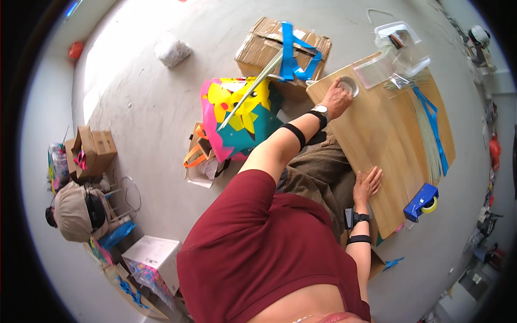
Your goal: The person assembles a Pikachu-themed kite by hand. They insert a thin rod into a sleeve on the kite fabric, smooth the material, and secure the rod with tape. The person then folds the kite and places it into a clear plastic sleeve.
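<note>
Partly behind left fingers (344, 93), round whitish object (350, 84)

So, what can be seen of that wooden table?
The table has a flat, light-brown top with a wood-like grain; its legs are hidden. One edge runs beside the brown trousers. The right hand lies flat near that edge; the left hand is at a white round item on top. Pale strips, a blue ribbon and clear plastic packaging lie across it, and a blue tape dispenser sits at its edge.

Tabletop (377, 134) tan, wood-grained; ribbon (432, 117) bright blue; strands (428, 142) pale green; tape dispenser (420, 203) blue.
</note>
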A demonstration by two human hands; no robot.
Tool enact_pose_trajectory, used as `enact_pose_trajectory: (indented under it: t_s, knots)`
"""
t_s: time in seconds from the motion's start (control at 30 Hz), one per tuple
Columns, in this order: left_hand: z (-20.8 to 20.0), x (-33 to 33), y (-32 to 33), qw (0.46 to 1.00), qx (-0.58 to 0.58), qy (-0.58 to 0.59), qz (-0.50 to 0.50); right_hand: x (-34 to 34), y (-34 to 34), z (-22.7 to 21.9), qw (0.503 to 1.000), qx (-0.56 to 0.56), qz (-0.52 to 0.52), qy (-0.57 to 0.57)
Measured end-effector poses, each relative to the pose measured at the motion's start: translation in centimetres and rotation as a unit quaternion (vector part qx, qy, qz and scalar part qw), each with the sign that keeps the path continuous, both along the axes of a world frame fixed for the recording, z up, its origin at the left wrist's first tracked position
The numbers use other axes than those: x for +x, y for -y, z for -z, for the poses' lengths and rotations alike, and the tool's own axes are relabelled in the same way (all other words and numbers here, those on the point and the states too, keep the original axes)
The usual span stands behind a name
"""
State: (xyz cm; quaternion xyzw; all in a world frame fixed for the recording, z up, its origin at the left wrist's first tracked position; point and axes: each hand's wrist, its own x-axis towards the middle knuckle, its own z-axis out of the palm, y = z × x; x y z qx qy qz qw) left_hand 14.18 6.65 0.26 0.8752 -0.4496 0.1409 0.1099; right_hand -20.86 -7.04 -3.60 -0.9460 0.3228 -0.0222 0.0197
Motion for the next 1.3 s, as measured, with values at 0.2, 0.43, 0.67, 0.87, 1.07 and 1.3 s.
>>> enact_pose_trajectory:
  t_s: [0.2, 0.43, 0.67, 0.87, 1.07, 1.3]
  knots:
    - [-3.5, -3.2, -5.6, 0.958, -0.28, -0.047, 0.034, -0.9, 0.4, 0.6, 1.0, -0.022, 0.007, -0.008]
    - [9.4, -12.5, -26.3, 0.726, -0.338, -0.445, -0.402, -0.5, 0.6, 1.0, 1.0, -0.021, -0.013, 0.005]
    - [14.9, -19.7, -39.4, 0.566, -0.104, -0.27, -0.772, -1.1, 1.3, 1.4, 0.999, -0.041, -0.019, 0.009]
    - [16.4, -17.8, -39.9, 0.583, -0.176, -0.328, -0.723, -0.4, 0.9, 0.7, 1.0, -0.017, -0.004, -0.008]
    - [13.8, -15.7, -41.9, 0.629, -0.224, -0.251, -0.701, -0.3, 0.5, 0.4, 1.0, -0.021, -0.004, 0.01]
    - [5.1, -7.2, -46.6, 0.716, -0.291, -0.013, -0.635, -0.7, 0.1, 1.2, 0.999, -0.039, 0.01, 0.017]
